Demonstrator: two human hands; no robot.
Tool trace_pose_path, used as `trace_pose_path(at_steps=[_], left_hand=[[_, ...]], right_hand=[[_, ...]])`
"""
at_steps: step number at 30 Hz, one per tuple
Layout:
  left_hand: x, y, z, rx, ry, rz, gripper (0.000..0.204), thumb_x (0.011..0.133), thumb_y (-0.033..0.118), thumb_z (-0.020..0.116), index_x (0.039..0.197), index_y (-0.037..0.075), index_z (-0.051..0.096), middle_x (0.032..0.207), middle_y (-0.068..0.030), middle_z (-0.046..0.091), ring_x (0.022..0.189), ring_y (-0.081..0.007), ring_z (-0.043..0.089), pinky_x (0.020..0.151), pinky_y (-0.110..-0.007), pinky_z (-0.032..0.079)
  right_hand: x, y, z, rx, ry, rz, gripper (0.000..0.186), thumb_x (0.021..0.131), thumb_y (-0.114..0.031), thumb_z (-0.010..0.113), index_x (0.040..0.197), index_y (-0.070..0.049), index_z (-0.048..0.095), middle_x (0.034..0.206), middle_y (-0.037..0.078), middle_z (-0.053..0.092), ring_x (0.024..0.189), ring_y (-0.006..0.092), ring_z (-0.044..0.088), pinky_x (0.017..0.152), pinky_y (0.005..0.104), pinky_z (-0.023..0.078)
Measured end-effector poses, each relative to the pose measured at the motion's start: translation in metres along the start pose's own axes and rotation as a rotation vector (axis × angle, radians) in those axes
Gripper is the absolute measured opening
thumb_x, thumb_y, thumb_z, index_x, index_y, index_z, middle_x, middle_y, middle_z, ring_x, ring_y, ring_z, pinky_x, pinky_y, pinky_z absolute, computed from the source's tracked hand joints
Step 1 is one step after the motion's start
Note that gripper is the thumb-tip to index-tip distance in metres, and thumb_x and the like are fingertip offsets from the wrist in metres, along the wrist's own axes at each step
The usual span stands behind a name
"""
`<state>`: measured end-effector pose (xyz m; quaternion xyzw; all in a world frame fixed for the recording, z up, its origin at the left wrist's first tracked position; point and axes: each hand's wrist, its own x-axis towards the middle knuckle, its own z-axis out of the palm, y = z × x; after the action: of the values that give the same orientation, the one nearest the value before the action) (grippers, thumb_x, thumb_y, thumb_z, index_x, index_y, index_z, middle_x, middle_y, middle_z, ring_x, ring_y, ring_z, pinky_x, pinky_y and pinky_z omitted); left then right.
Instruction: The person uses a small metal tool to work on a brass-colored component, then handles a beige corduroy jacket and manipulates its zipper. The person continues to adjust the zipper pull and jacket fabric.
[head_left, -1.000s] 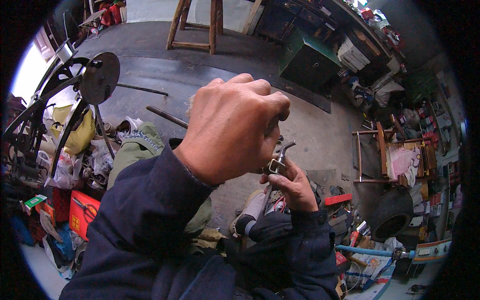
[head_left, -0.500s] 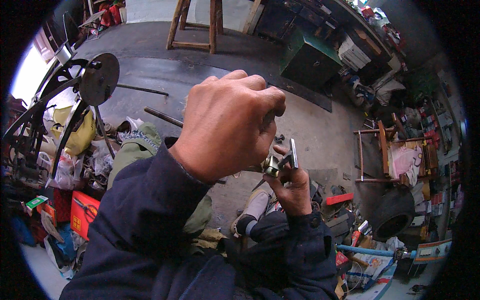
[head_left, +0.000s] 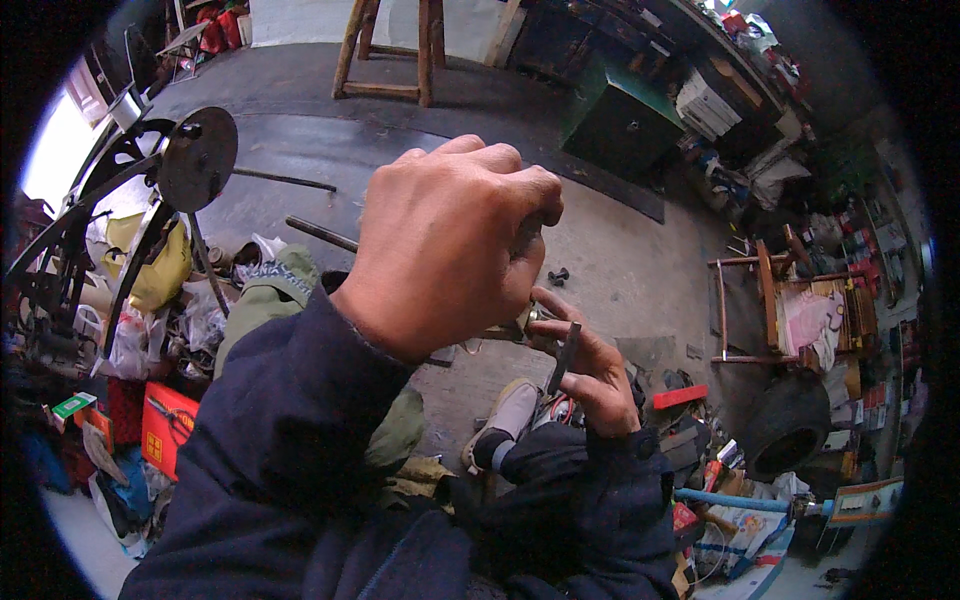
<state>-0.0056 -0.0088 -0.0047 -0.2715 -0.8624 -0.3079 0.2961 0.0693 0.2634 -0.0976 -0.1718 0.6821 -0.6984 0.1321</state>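
Observation:
Large in the middle, my left hand [head_left: 440, 245] is curled into a fist, back upward; what it grips is hidden. Just below and right of it, my right hand [head_left: 598, 385] holds a dark flat metal piece [head_left: 562, 358] between thumb and fingers, tilted. A small brassy metal fitting [head_left: 532, 322] shows by those fingers, partly hidden by my left hand. A long metal rod [head_left: 320, 232] lies beyond my left hand, running behind it. Small dark parts [head_left: 558, 275] are on the floor farther off.
A black machine with a disc [head_left: 197, 158] stands left, above bags [head_left: 145, 260] and clutter. A wooden stool [head_left: 380, 88] and green metal box [head_left: 615, 120] are at the back. A wooden chair [head_left: 765, 305], tyre [head_left: 785, 430] and red bar [head_left: 678, 397] are right.
My left fist has shifted slightly left and up. My right hand has turned the metal piece, whose flat bar has swung lower and now looks darker.

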Motion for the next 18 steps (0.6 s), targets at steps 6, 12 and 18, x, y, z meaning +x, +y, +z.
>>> trace_pose_path(at_steps=[6, 12, 18], left_hand=[[-0.001, 0.004, 0.001, 0.010, 0.009, 0.016, 0.019, 0.081, 0.011, 0.079, 0.099, 0.018, 0.081, 0.096, -0.0046, 0.076, 0.094, -0.0335, 0.075, 0.077, -0.046, 0.061], [0.000, 0.003, 0.000, 0.025, -0.009, 0.000, 0.020, 0.081, 0.010, 0.080, 0.100, 0.018, 0.081, 0.096, -0.0044, 0.076, 0.095, -0.0334, 0.075, 0.078, -0.047, 0.061], [-0.001, 0.007, 0.003, -0.005, -0.002, 0.040, 0.020, 0.080, 0.010, 0.080, 0.099, 0.017, 0.080, 0.096, -0.0044, 0.076, 0.096, -0.0332, 0.075, 0.079, -0.047, 0.061]], right_hand=[[0.002, 0.003, 0.002, 0.123, 0.132, 0.094, 0.049, 0.112, -0.033, 0.064, 0.145, 0.001, 0.072, 0.176, 0.022, 0.050, 0.154, 0.0356, 0.059, 0.126, 0.0501, 0.048], [-0.001, 0.006, 0.008, -0.046, 0.458, 0.164, 0.044, 0.116, -0.044, 0.067, 0.123, -0.001, 0.074, 0.138, 0.014, 0.074, 0.113, 0.0190, 0.073, 0.091, 0.0341, 0.060], [-0.002, 0.025, -0.013, -0.257, 0.306, 0.427, 0.061, 0.117, -0.059, 0.060, 0.135, -0.002, 0.069, 0.116, 0.016, 0.080, 0.087, 0.0181, 0.078, 0.076, 0.0320, 0.062]])
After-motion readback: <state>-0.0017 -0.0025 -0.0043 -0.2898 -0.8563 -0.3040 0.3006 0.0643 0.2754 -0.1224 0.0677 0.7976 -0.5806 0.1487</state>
